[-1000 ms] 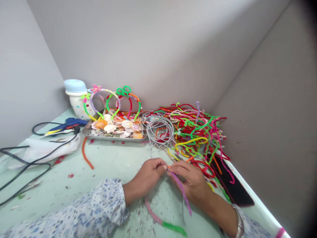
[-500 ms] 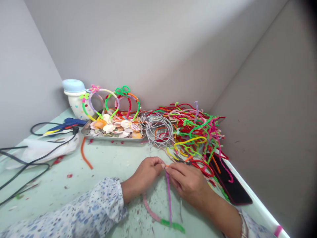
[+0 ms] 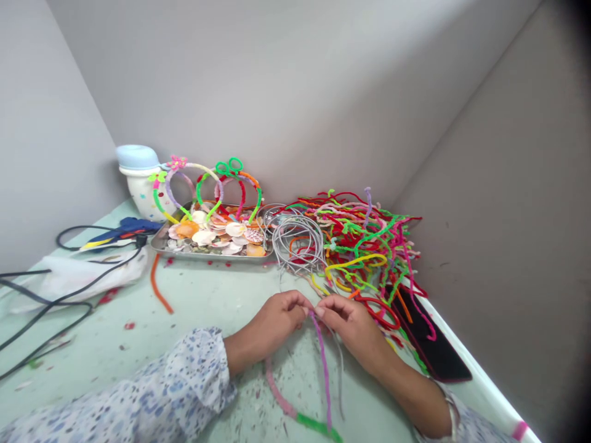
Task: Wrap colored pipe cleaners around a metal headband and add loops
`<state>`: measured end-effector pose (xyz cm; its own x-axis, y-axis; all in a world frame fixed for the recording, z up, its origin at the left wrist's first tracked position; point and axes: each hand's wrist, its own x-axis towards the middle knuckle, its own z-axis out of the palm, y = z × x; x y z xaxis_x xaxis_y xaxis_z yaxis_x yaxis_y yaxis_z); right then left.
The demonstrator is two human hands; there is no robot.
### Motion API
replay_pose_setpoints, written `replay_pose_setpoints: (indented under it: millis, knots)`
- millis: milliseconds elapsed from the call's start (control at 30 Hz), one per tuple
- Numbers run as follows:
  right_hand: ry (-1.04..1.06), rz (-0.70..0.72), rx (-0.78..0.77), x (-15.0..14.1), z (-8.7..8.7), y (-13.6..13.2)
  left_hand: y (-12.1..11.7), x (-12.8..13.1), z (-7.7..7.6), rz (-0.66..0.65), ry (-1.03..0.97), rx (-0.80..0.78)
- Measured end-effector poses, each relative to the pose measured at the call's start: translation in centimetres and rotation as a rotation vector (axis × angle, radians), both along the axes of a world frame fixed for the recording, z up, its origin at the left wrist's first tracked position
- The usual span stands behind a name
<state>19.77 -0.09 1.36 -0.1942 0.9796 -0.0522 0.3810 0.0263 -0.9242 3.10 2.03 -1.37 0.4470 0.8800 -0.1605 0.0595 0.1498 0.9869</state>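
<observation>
My left hand (image 3: 282, 323) pinches a wire hoop wrapped in pipe cleaner at its top; the fingers hide the wrapping there. From under that hand the hoop's pink and green wrapped arm (image 3: 280, 395) curves down toward me. My right hand (image 3: 353, 329) is closed with thumb and fingertips at the same spot, on the purple pipe cleaner (image 3: 324, 369), whose loose length hangs down across the hoop's green end. A bare grey wire end (image 3: 340, 369) hangs below my right hand. Both sets of fingertips almost touch.
Behind my hands lie a coil of grey wire (image 3: 277, 243) and a heap of coloured pipe cleaners (image 3: 369, 227). Red-handled scissors (image 3: 392, 317) and a dark phone (image 3: 438, 344) lie right. A metal tray (image 3: 212, 257) holds shells and wrapped headbands. Left are a glue gun (image 3: 122, 229) and black cables (image 3: 69, 301).
The purple pipe cleaner's loose end swung left, then slightly back right. My right fingers shifted at the pinch point, and the orange bit between the hands is now hidden.
</observation>
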Motion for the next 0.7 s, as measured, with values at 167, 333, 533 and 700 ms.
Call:
replay_pose_setpoints:
  millis: [167,333,533,700]
  knots:
    - [0.057,0.013,-0.084,-0.23,0.22,-0.12,-0.07,0.08,0.25,0.007,-0.04,0.01]
    - [0.011,0.038,-0.067,0.07,-0.1,0.02,-0.1,0.19,0.05,-0.008,-0.055,0.007]
    - [-0.071,0.074,-0.079,0.3,-0.18,0.33,-0.09,0.04,-0.43,-0.017,-0.042,0.024]
    - [-0.097,0.095,-0.073,0.43,-0.34,0.22,-0.21,-0.09,-0.35,-0.015,-0.022,0.023]
